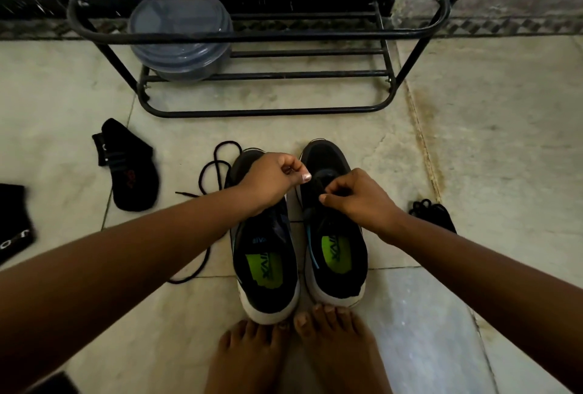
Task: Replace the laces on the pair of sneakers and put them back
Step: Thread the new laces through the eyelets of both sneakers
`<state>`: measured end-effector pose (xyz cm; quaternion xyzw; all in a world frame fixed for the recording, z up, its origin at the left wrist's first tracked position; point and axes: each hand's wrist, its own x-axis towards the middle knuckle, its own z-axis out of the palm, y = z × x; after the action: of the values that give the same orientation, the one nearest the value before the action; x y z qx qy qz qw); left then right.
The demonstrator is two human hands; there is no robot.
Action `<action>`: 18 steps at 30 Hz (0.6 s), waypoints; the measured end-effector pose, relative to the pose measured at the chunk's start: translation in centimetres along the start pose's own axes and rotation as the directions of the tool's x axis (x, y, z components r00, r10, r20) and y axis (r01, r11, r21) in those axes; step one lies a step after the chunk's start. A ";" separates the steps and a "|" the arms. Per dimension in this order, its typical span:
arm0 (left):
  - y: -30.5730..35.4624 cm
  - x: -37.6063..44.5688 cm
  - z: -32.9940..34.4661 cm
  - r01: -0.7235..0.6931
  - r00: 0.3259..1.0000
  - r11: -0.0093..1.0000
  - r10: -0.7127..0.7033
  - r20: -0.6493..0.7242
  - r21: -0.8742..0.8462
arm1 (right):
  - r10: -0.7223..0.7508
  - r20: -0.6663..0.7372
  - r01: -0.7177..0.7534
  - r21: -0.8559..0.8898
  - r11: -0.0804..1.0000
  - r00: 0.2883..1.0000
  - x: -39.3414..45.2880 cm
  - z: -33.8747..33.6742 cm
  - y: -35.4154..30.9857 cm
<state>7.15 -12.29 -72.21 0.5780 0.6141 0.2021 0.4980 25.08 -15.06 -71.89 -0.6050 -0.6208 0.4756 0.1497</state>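
From the head view, your two black sneakers stand side by side on the tiled floor [473, 141], heels touching your bare toes: the left sneaker [268, 267] and the right sneaker [337, 255], in front of the black metal shoe rack [262, 34]. Your left hand [271, 182] is curled with thumb and fingertips pinched over the gap between the shoes, and your right hand [356, 195] pinches the black lace [318, 187] on the right sneaker's eyelets. A loose black lace [214, 173] lies on the floor beside the left sneaker, black socks [129, 166] farther left.
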 end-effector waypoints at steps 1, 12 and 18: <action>-0.1 0.1 0.2 0.000 1.000 1.000 0.001 -0.014 0.022 | -0.004 0.008 0.004 0.005 1.000 1.000 0.1 -0.1 0.0; 0.7 0.6 0.7 -0.058 0.995 0.979 0.071 -0.064 0.196 | 0.004 0.059 -0.006 0.029 1.000 0.998 0.5 0.0 0.2; 1.2 0.8 0.0 -0.067 0.998 0.997 0.067 -0.005 0.036 | -0.090 -0.091 0.081 -0.106 0.991 0.992 1.3 -1.1 -1.7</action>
<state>7.91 -11.28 -71.46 0.6065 0.5995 0.2095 0.4784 24.59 -13.12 -70.60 -0.6067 -0.6619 0.4068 0.1681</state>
